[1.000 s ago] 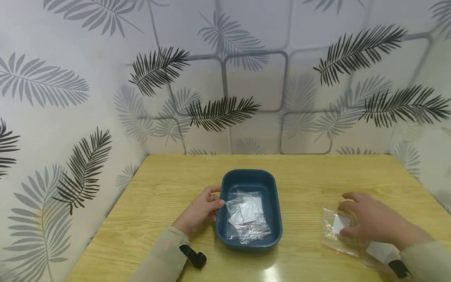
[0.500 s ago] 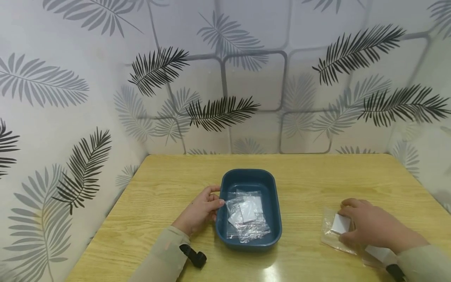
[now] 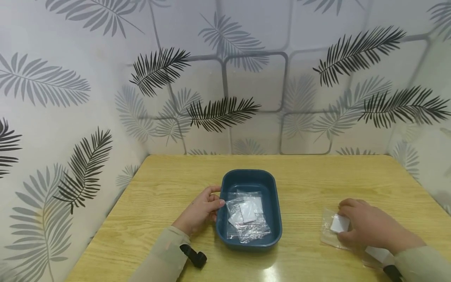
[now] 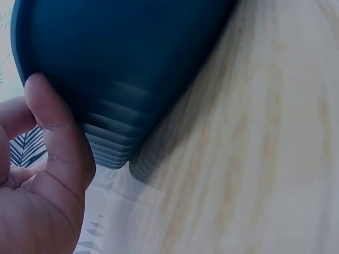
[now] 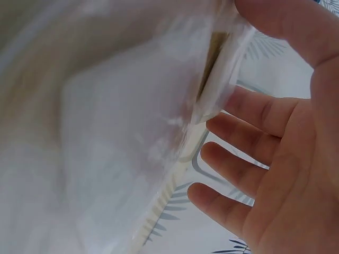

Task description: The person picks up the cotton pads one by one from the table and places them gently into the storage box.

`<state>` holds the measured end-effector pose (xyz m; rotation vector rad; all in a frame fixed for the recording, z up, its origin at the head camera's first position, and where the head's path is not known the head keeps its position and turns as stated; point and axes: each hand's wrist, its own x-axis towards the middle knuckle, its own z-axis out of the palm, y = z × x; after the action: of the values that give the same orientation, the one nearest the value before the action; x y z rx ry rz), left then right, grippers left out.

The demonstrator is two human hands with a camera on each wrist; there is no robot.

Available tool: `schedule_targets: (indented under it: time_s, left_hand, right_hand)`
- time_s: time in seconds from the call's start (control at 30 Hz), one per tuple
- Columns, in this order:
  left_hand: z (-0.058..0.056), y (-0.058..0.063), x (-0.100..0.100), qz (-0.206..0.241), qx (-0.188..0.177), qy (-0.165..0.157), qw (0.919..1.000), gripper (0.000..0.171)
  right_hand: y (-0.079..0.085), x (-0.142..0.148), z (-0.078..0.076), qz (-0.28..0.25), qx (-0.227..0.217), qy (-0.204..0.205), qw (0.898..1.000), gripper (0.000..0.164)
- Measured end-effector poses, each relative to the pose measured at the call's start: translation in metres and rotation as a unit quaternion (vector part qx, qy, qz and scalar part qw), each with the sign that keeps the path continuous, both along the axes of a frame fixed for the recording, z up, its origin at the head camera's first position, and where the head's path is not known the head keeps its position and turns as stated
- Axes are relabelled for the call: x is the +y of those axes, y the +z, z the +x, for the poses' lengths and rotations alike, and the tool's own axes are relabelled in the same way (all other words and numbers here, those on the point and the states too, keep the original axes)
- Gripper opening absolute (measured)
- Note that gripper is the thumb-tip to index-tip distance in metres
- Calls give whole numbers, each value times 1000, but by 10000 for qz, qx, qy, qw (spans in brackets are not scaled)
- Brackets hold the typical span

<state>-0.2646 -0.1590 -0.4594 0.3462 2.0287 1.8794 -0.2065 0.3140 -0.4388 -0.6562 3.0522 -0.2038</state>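
A dark blue plastic tub (image 3: pixel 278 207) stands on the table, and my left hand (image 3: pixel 198 212) holds its left side, thumb at the rim. In the left wrist view the ribbed outer wall of the tub (image 4: pixel 122 106) shows beside the fingers (image 4: pixel 55 127). Inside the tub lies a heap of clear plastic bags (image 3: pixel 246 219) with white cards in them. At the right, my right hand (image 3: pixel 373 225) pinches a clear plastic bag (image 3: pixel 327 231) with a white card (image 3: pixel 340 224) inside. Seen from the right wrist, thumb and index finger meet at the bag's edge while the other fingers (image 5: pixel 233 164) are spread.
Another clear bag with a white card (image 3: pixel 378 255) lies under the right wrist, partly covered. The wooden table (image 3: pixel 306 172) ends at a leaf-patterned wall (image 3: pixel 253 133). Each wrist wears a black strap.
My right hand has come down onto the bag, its thumb and index finger closing on the edge, and the card has tilted slightly. The left hand and the tub have stayed put.
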Motion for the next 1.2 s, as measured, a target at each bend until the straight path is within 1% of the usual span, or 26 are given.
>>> schedule_targets:
  time_s: [0.1,0.27,0.47,0.63,0.8,0.97,1.2]
  left_hand:
    - [0,-1,0,-40,7,8,10000,56]
    - [0,-1,0,-39,22,1,10000,55]
    - [0,-2,0,-58,66,-9,10000,58]
    - [-1,-3,0,-9,28,3,10000,57]
    - [-1,-3,0,59,10,-22,10000,59]
    - [-1,-3,-1,112,-30,-14,9999,58]
    - [0,-2,0,130,-3,-32,9999,57]
  right_hand:
    - [0,-2,-1,-48,107,54,9999,57]
    - [1,-9,-4,-107,341,258,9990,48]
    - [9,-25,-10,-332,587,541,9963,46]
    - [21,-39,-14,-687,764,766,9918,42]
    - [38,-59,-15,-917,700,876,9895,40]
    - [52,-81,-21,-931,666,966,9887,41]
    - [65,-112,-34,-916,700,1133,9868,43]
